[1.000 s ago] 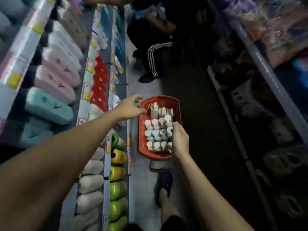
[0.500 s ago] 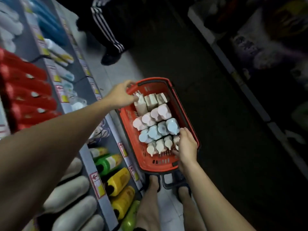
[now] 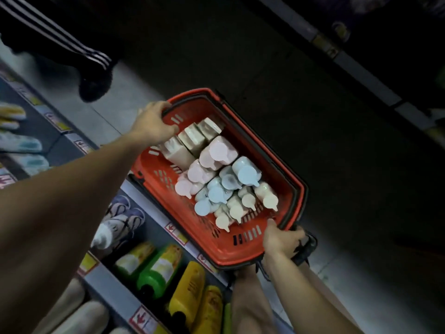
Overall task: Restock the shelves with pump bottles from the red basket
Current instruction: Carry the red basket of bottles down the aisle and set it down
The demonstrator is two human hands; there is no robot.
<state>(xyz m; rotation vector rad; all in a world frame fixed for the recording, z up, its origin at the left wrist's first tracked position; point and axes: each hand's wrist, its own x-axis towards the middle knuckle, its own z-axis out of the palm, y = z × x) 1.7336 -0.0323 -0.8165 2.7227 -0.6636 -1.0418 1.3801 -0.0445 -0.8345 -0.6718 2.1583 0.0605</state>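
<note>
The red basket (image 3: 243, 249) fills the centre of my view, tilted so its long axis runs from upper left to lower right, and it is packed with pump bottles (image 3: 218, 192) standing upright: pink ones toward the middle, pale blue ones just right of them, cream ones along the lower edge, and beige boxy packs at the upper left end. Half a second ago both hands were down among the bottles; now they have come out to the rim. My left hand (image 3: 154, 124) curls its fingers over the basket's upper left edge, thumb inside by the beige packs. My right hand (image 3: 280, 238) grips the lower right rim, fingers wrapped over the dark trim near the folded black handle (image 3: 305, 249). The basket sits larger and closer to centre than before, and none of the bottles appears to have left it.

Left of the basket, the shelf edge (image 3: 173, 233) with its price tags runs diagonally down the frame. Below it lie green and yellow bottles (image 3: 185, 285) on their sides, with white ones at the lower left. In the upper left, another person's dark trouser leg with white stripes (image 3: 60, 42) stands on the pale floor. The right side of the frame is dark.
</note>
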